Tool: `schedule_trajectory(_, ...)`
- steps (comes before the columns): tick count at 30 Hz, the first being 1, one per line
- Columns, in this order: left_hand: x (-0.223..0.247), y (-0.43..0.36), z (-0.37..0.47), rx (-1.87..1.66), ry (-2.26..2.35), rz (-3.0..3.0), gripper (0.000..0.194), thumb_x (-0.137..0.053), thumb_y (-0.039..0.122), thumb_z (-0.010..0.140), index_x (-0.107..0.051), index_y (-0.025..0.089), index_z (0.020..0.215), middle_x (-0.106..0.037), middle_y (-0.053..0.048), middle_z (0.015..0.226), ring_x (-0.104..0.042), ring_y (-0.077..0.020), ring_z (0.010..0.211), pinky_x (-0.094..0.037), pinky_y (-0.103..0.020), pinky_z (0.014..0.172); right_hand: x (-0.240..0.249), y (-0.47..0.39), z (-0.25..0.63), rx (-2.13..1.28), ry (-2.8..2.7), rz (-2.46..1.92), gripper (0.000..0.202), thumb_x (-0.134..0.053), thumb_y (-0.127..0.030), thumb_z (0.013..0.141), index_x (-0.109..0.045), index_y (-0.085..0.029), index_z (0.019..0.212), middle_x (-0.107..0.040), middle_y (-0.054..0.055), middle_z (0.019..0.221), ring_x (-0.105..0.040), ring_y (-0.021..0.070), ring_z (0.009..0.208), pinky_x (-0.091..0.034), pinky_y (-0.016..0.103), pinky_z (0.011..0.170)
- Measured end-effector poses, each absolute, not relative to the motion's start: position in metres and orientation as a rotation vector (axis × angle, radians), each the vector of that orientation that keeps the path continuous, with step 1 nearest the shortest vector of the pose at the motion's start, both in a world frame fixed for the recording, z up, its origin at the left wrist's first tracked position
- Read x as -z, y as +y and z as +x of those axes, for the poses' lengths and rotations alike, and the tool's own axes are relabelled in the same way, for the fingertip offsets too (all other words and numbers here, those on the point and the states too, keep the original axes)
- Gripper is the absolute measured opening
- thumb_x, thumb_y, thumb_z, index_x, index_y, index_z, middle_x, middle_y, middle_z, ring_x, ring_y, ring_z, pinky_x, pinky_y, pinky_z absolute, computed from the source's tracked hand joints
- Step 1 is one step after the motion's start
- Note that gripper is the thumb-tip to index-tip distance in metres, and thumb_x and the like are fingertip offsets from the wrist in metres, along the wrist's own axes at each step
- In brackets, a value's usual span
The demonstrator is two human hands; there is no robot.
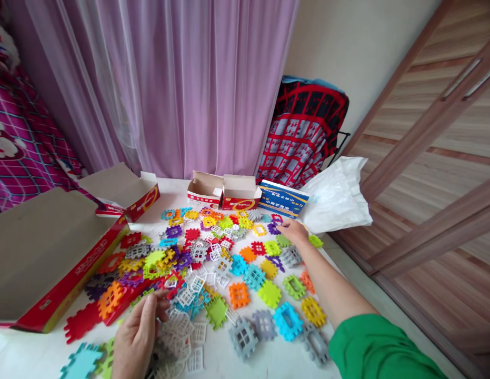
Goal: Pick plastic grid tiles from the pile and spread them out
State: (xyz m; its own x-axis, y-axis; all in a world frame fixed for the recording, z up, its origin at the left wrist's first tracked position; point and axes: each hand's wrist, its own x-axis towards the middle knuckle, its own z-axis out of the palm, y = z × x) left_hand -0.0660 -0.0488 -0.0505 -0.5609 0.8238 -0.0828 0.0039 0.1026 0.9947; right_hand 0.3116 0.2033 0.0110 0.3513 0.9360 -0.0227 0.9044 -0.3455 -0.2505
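Note:
My right hand [295,231] stretches to the far right of the table. Its fingertips pinch the edge of a purple interlocking building block [273,227]. My left hand [139,329] hovers at the front left, fingers loosely bent and a little apart, with nothing visible in them. Beside it lie white window-lattice pieces [180,329] in a heap and a lime green block [217,311]. Between the hands spread many notched blocks, among them an orange window block [239,295], a blue frame block [288,321] and a grey window block [243,338].
An open large red box [75,279] fills the left side, with a smaller open box [144,202] behind it. Small cartons [240,202], a blue box [283,199] and a white plastic bag [335,197] line the back edge. A wooden wardrobe [438,158] stands right.

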Motion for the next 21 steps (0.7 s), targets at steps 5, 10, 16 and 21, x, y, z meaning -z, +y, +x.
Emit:
schedule_trajectory(5, 0.047, -0.047, -0.062, -1.576, 1.767, 0.733, 0.071, -0.065, 0.083, 0.055, -0.075, 0.018, 0.082, -0.07, -0.004, 0.068, -0.056, -0.0153, 0.053, -0.043, -0.024, 0.039, 0.011, 0.213, 0.317, -0.248, -1.681, -2.478, 0.03, -0.062, -0.051, 0.081, -0.074, -0.03, 0.098, -0.073, 0.003, 0.114, -0.064, 0.0286, 0.11, -0.048, 0.038, 0.088)
schedule_trajectory(10, 0.04, -0.047, -0.058, -1.557, 1.798, 0.667, 0.074, -0.068, 0.085, 0.046, -0.074, 0.018, 0.078, -0.07, -0.004, 0.067, -0.061, -0.0181, 0.057, -0.045, -0.025, 0.041, 0.017, 0.215, 0.318, -0.262, -1.712, -2.505, 0.031, -0.062, -0.053, 0.082, -0.074, -0.032, 0.101, -0.071, 0.003, 0.118, -0.063, 0.0294, 0.113, -0.047, 0.04, 0.091)
schedule_trajectory(16, 0.041, -0.046, -0.059, -1.541, 1.826, 0.68, 0.075, -0.067, 0.085, 0.046, -0.075, 0.018, 0.078, -0.071, -0.004, 0.067, -0.062, -0.0185, 0.057, -0.046, -0.025, 0.041, 0.013, 0.219, 0.317, -0.295, -1.788, -2.524, 0.033, -0.064, -0.053, 0.081, -0.074, -0.03, 0.102, -0.07, 0.005, 0.121, -0.063, 0.0292, 0.113, -0.047, 0.041, 0.092)
schedule_trajectory(21, 0.045, -0.046, -0.06, -1.543, 1.832, 0.736, 0.072, -0.066, 0.083, 0.052, -0.075, 0.018, 0.08, -0.071, -0.005, 0.067, -0.062, -0.019, 0.057, -0.047, -0.026, 0.042, 0.008, 0.224, 0.312, -0.256, -1.82, -2.577, 0.047, -0.067, -0.055, 0.077, -0.07, -0.023, 0.112, -0.068, 0.012, 0.123, -0.061, 0.033, 0.118, -0.044, 0.046, 0.096)
